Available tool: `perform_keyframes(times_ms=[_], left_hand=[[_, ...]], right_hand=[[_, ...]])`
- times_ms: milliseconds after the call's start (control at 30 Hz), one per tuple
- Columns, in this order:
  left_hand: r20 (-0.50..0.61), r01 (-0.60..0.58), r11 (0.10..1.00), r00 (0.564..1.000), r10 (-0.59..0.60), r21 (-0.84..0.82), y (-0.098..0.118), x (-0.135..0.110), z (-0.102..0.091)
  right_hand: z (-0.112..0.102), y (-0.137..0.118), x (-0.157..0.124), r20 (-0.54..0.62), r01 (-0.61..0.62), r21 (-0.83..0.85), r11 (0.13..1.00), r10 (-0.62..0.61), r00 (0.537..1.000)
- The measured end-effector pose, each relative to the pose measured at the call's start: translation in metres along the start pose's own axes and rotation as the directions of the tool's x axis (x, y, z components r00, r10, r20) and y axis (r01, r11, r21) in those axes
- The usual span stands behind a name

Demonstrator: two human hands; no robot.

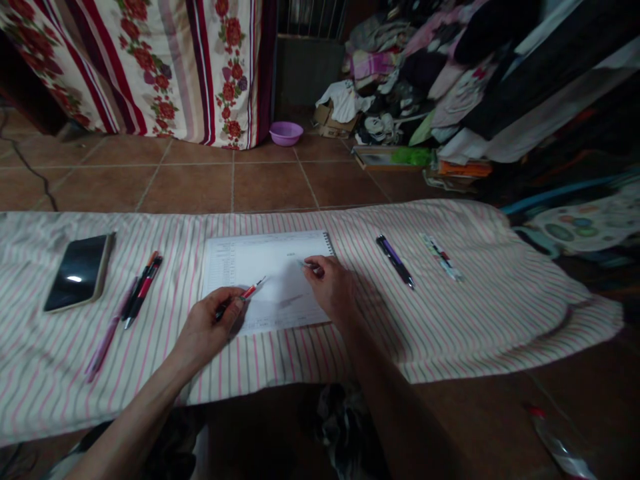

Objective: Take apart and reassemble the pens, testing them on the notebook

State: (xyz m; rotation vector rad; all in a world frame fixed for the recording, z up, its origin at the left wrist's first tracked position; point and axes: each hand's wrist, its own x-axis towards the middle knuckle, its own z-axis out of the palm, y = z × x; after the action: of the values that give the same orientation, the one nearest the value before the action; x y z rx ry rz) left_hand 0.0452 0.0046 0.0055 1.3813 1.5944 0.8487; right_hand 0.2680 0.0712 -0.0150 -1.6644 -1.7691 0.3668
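My left hand (pixel 213 323) is closed around a red and black pen (pixel 251 290), whose thin pale tip points up and to the right above the paper. My right hand (pixel 330 285) is pinched near the right side of the paper. A small pale piece shows at its fingertips, too small to name. Beneath both hands lies a white printed pad (pixel 270 257) with a spiral binding at its upper right corner. To the right of it is a black and purple pen (pixel 395 261). Farther right rests a white patterned pen (pixel 442 257).
A striped cloth (pixel 480 320) covers the table. On its left are a smartphone (pixel 80 270), a black and red pen (pixel 144 290) beside others, and a purple pen (pixel 107 340). Beyond, a purple basin (pixel 286 133) stands on the tiled floor near piled clothes (pixel 380 63).
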Motion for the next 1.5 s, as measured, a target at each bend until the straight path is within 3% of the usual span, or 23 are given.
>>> perform_keyframes(times_ms=[533,800,1200,1500], left_hand=[[-0.008,-0.019,0.999,1.000,0.020,0.035,-0.001,0.001,-0.002],[-0.024,-0.040,0.996,0.999,0.042,0.080,0.002,0.000,-0.001],[-0.007,-0.067,0.996,0.998,0.067,0.064,0.004,-0.001,-0.003],[-0.004,-0.062,0.995,0.998,0.062,0.078,0.005,-0.001,-0.003]], right_hand=[[0.009,-0.004,-0.001,0.045,-0.004,-0.136,0.991,0.010,0.999],[0.017,-0.001,0.011,-0.053,0.050,-0.055,0.997,-0.052,0.997],[0.027,-0.006,0.027,-0.022,0.011,-0.033,0.999,-0.011,1.000],[0.031,-0.016,0.022,0.002,0.031,-0.171,0.985,-0.031,1.000]])
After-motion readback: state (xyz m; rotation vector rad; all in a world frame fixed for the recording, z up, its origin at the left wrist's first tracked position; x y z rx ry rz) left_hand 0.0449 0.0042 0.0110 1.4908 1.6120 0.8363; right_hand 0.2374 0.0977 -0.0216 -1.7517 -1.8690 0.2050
